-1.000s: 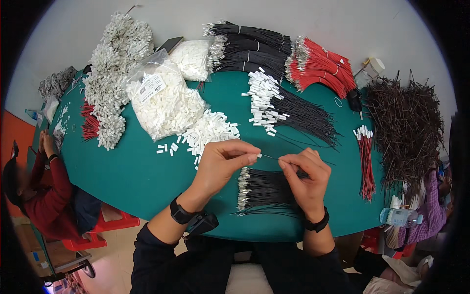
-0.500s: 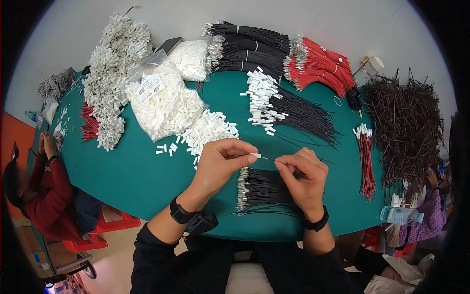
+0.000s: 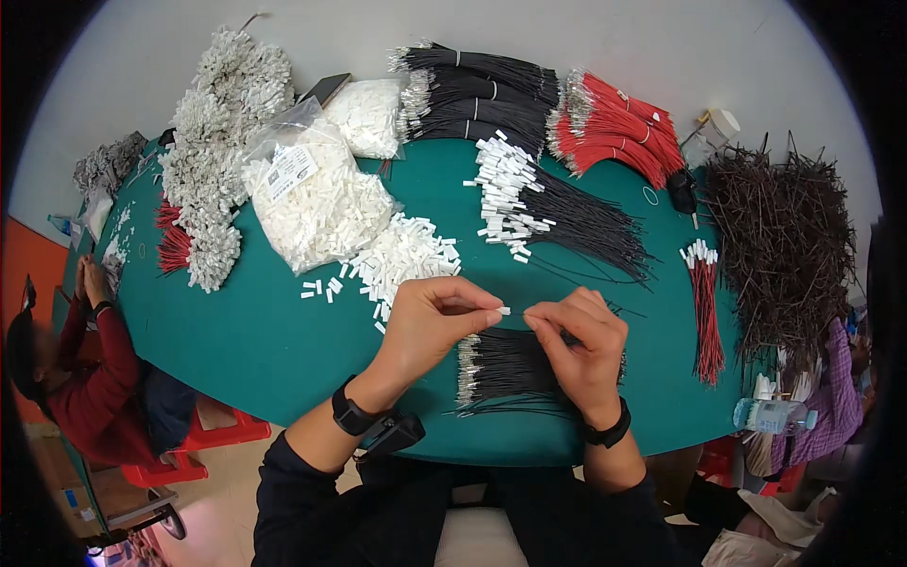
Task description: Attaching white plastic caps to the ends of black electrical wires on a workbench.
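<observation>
Between finger and thumb of my left hand point(image 3: 430, 326) is a small white connector housing point(image 3: 504, 311), pinched so that only its right end shows. My right hand point(image 3: 584, 345) pinches a thin black wire point(image 3: 518, 315), whose end meets the housing; how deep it sits inside cannot be made out. Below both hands lies a row of black wires point(image 3: 510, 364) with bare silver terminals at their left ends, partly covered by my right hand. A heap of loose white housings point(image 3: 402, 260) spreads just beyond my left hand. Farther back, a pile of black wires point(image 3: 586, 222) carries white housings on its ends.
A clear bag of white housings point(image 3: 326, 208) stands left of the heap. Bundled black wires point(image 3: 482, 90) and red wires point(image 3: 619, 128) line the back. Rightward are a small red wire bunch point(image 3: 707, 312), a dark wire tangle point(image 3: 784, 255) and a plastic bottle point(image 3: 775, 416). Another person point(image 3: 104, 378) sits left.
Both hands have shifted slightly toward me, and my right hand a little left. The silver tip that showed between wire and housing is no longer visible; the wire now meets the housing.
</observation>
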`<state>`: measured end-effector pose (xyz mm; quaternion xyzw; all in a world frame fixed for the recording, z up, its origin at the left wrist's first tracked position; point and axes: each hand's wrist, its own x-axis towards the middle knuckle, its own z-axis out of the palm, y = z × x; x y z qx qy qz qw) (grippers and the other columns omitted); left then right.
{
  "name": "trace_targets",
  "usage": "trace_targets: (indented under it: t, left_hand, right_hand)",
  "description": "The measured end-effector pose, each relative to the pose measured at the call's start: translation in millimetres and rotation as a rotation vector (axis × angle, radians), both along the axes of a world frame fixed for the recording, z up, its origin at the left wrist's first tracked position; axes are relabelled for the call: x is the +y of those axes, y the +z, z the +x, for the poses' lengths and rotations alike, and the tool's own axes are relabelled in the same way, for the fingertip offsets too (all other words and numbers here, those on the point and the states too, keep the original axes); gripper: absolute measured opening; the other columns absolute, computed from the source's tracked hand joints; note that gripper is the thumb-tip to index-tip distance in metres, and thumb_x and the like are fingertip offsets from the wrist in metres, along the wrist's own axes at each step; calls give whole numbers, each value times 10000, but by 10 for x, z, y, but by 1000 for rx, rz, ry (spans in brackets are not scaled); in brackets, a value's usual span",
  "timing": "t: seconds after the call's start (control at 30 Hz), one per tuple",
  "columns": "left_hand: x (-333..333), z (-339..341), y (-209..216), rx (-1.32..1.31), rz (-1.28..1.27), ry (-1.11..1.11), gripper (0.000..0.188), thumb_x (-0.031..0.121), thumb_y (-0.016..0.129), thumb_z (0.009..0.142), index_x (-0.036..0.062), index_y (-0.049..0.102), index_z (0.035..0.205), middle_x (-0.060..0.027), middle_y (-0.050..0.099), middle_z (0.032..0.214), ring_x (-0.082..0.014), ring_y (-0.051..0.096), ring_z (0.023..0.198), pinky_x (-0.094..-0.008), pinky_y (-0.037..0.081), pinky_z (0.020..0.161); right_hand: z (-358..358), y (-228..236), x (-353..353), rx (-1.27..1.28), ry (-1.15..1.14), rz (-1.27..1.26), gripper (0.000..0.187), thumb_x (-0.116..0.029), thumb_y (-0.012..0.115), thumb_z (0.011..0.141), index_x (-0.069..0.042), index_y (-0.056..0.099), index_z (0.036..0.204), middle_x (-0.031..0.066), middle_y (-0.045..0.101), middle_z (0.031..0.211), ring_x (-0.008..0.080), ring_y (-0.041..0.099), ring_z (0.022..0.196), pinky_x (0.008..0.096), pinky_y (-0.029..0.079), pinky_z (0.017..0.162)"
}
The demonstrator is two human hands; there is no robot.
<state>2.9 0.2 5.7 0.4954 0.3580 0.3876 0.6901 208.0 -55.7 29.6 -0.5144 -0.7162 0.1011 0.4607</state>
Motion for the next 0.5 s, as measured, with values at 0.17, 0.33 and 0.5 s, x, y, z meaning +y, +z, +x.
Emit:
trace_targets:
  t: [0.17, 0.33, 0.5]
  left_hand:
    - [-8, 8, -24, 22, -18, 1, 120, -66, 791, 858, -16, 772, 966, -84, 757, 971, -129, 712, 897, -254, 570, 836]
    - [-1, -7, -38, -7, -33, -9, 118, -67, 788, 861, -17, 770, 966, -84, 758, 969, -131, 714, 893, -256, 573, 835]
    - [4, -19, -6, 25, -2, -14, 102, -65, 779, 871, -19, 768, 961, -86, 759, 977, -132, 719, 906, -254, 575, 846]
  right_hand:
    - [-1, -2, 3, -6, 2, -3, 148, -5, 818, 766, -55, 761, 893, 38, 633, 700, 209, 574, 642, 342, 405, 633]
    - [-17, -8, 5, -14, 15, -13, 136, -12, 816, 769, -58, 759, 884, 34, 617, 686, 208, 570, 638, 344, 405, 642]
    - [-9, 31, 5, -35, 21, -30, 133, -23, 812, 781, -60, 755, 896, 33, 611, 694, 210, 574, 646, 347, 403, 656]
